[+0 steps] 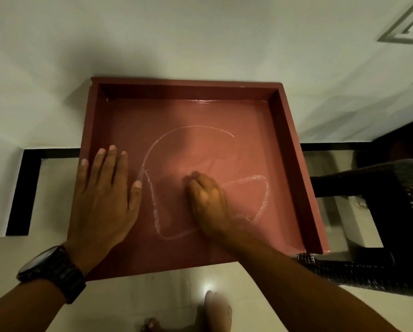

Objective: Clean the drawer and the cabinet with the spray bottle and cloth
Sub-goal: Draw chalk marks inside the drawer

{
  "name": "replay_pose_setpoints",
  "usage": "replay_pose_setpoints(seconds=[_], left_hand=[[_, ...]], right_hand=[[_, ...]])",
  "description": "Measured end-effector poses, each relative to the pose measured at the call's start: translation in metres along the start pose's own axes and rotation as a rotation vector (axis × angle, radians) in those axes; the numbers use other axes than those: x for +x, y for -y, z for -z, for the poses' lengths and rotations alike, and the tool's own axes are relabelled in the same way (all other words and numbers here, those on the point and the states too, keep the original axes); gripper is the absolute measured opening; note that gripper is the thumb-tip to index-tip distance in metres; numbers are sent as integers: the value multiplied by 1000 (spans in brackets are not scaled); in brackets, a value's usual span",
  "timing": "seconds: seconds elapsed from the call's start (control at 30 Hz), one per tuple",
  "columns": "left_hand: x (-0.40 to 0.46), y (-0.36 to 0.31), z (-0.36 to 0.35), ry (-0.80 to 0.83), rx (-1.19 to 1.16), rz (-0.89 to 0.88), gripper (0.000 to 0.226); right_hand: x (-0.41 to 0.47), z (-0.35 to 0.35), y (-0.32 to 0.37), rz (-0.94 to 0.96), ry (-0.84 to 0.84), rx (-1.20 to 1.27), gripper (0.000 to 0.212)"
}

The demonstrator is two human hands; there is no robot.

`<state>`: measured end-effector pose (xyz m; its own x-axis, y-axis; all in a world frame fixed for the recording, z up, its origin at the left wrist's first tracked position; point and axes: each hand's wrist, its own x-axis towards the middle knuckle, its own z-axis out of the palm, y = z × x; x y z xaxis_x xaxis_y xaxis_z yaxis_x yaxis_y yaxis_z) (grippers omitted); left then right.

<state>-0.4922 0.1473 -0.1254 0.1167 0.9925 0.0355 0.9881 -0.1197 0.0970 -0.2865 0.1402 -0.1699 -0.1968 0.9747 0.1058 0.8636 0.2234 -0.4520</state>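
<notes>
**Inspector:** State the position of the drawer.

**Me:** The drawer is reddish-brown, pulled free and lying flat on the pale tiled floor, its far wall close to the white wall. It has raised walls on the far, left and right sides. Its bottom panel is glossy and wet.

**Inspector:** Your left hand?

**Me:** My left hand lies palm down on the drawer's left part, over the left wall and the bottom beside it. The fingers are straight and slightly spread, pointing toward the far wall. They hold nothing; they only press flat. A black watch is on that wrist, just outside the drawer's near edge.

**Inspector:** Your right hand?

**Me:** My right hand is near the middle of the drawer bottom, fingers curled down and bunched. The frame is blurred there. Something dark shows at the fingertips, but I cannot tell whether it is the cloth or a shadow.

**Inspector:** Residue?

**Me:** A foamy white streak loops across the drawer bottom: an arc on the far side of my right hand, a line running down between the two hands, and a rounded loop to the right of the right hand.

**Inspector:** Surroundings?

**Me:** A dark chair stands just right of the drawer. A black band runs along the floor to the drawer's left. My bare foot is on the floor, on the near side of the drawer.
</notes>
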Motion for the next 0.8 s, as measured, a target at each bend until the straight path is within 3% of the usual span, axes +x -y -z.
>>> replay_pose_setpoints(seconds=[0.1,0.37,0.57,0.67,0.8], left_hand=[[5,0,-2,-1,2,-4,67],[18,11,4,-9,-18,24,67],[28,26,10,-47,-29,24,65],[32,30,11,-53,-31,29,64],[37,35,15,-68,-25,9,64]], right_hand=[[53,9,-19,-66,-18,8,14],[56,58,-110,-544,-191,-79,24],[130,61,-120,-763,-348,-9,28],[156,30,-86,-648,-255,-40,33],[177,-12,-14,-254,-117,8,26]])
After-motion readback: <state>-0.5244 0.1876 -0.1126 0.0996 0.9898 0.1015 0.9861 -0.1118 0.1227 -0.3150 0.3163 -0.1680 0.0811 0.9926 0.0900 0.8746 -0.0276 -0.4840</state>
